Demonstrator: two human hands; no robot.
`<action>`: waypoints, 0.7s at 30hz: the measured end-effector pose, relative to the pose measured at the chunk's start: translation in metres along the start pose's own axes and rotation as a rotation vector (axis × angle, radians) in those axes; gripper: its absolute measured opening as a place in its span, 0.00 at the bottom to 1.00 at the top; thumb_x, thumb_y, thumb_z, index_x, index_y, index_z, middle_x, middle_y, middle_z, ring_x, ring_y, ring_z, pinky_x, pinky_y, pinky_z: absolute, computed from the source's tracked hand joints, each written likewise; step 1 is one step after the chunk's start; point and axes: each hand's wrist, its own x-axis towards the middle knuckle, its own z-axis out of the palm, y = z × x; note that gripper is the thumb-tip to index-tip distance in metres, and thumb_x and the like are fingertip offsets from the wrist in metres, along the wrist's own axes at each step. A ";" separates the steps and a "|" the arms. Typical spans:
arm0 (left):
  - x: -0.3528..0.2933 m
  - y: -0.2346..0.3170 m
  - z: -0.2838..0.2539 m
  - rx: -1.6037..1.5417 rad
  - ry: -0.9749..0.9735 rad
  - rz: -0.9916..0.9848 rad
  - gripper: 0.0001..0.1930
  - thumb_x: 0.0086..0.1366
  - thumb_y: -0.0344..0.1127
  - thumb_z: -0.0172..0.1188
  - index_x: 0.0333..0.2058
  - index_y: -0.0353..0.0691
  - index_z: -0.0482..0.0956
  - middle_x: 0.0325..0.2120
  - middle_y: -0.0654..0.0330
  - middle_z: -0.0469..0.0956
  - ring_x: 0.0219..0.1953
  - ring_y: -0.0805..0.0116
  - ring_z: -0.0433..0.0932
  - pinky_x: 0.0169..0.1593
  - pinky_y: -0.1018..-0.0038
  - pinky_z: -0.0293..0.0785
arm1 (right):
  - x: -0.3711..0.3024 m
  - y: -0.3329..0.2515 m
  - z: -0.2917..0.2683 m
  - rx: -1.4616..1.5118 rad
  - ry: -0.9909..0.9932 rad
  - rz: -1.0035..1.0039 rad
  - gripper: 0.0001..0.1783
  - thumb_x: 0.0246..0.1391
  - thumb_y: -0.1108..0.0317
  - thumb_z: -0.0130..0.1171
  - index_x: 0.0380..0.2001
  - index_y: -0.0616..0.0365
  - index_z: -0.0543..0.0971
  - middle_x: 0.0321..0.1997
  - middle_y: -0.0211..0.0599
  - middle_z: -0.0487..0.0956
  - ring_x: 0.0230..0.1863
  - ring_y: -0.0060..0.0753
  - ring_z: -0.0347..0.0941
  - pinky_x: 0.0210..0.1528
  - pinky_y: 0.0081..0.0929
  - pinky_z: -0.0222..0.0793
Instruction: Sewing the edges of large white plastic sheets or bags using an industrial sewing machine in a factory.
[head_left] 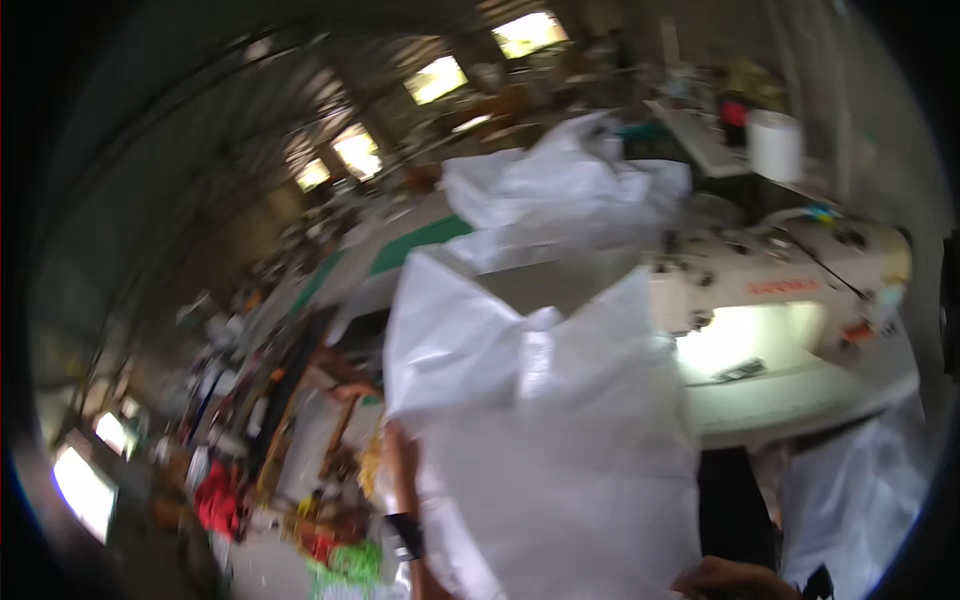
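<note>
A large piece of white, slightly shiny fabric (pixel 560 440) fills the middle, spread between my two hands, its upper edge folded into pointed corners. My left hand (pixel 400 460) is closed at its left edge, with the fingertips hidden by the cloth; a dark band circles that wrist. Low at the right edge of the fabric, my right hand (pixel 728 578) is closed on it, partly cut off by the picture's lower rim. Just right of the fabric stands a cream sewing machine (pixel 785 262), its lamp lighting the bed.
More white fabric (pixel 570 185) is heaped on the table beyond, near green strips (pixel 415 245). A white thread cone (pixel 775 147) stands at the back right. Red cloth (pixel 220 500) and a bright green bundle (pixel 352 563) lie among blurred clutter on the left. White material (pixel 850 500) hangs below the machine.
</note>
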 end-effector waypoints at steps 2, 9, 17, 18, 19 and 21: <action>-0.034 0.020 -0.036 0.037 0.276 -0.046 0.32 0.57 0.25 0.49 0.64 0.39 0.64 0.65 0.50 0.62 0.69 0.48 0.58 0.67 0.39 0.51 | 0.002 -0.010 0.006 0.009 0.132 -0.086 0.18 0.61 0.61 0.62 0.49 0.62 0.79 0.38 0.30 0.81 0.39 0.22 0.74 0.42 0.22 0.71; -0.130 0.188 -0.037 -0.377 -0.221 0.662 0.20 0.61 0.26 0.57 0.54 0.39 0.74 0.51 0.50 0.77 0.50 0.49 0.77 0.54 0.61 0.75 | 0.049 0.003 -0.029 -0.103 0.483 -0.331 0.18 0.66 0.54 0.56 0.51 0.51 0.81 0.48 0.42 0.83 0.46 0.41 0.81 0.49 0.35 0.76; -0.267 0.257 -0.007 -0.428 -0.566 0.651 0.32 0.62 0.46 0.64 0.59 0.35 0.65 0.54 0.46 0.73 0.50 0.49 0.78 0.48 0.60 0.79 | 0.013 -0.039 0.000 -0.651 0.413 -0.680 0.04 0.56 0.74 0.60 0.31 0.64 0.75 0.29 0.49 0.72 0.30 0.50 0.72 0.32 0.39 0.67; -0.277 0.257 -0.003 -0.388 -0.598 0.608 0.32 0.61 0.41 0.63 0.60 0.37 0.63 0.56 0.50 0.72 0.52 0.52 0.77 0.48 0.59 0.79 | 0.013 -0.045 0.000 -0.694 0.386 -0.634 0.04 0.57 0.73 0.60 0.32 0.63 0.76 0.30 0.48 0.74 0.31 0.51 0.73 0.33 0.39 0.68; -0.284 0.256 0.001 -0.392 -0.614 0.634 0.32 0.61 0.41 0.63 0.60 0.37 0.63 0.56 0.50 0.72 0.52 0.52 0.77 0.48 0.59 0.79 | 0.011 -0.047 0.001 -0.731 0.367 -0.576 0.04 0.57 0.73 0.60 0.33 0.63 0.77 0.32 0.47 0.76 0.33 0.51 0.75 0.34 0.40 0.70; -0.294 0.253 0.007 -0.275 -0.558 0.483 0.23 0.61 0.35 0.62 0.54 0.39 0.70 0.49 0.53 0.77 0.46 0.51 0.79 0.44 0.60 0.79 | 0.017 -0.041 0.014 -0.637 0.414 -0.604 0.05 0.58 0.71 0.59 0.34 0.61 0.78 0.35 0.47 0.79 0.37 0.54 0.76 0.37 0.41 0.71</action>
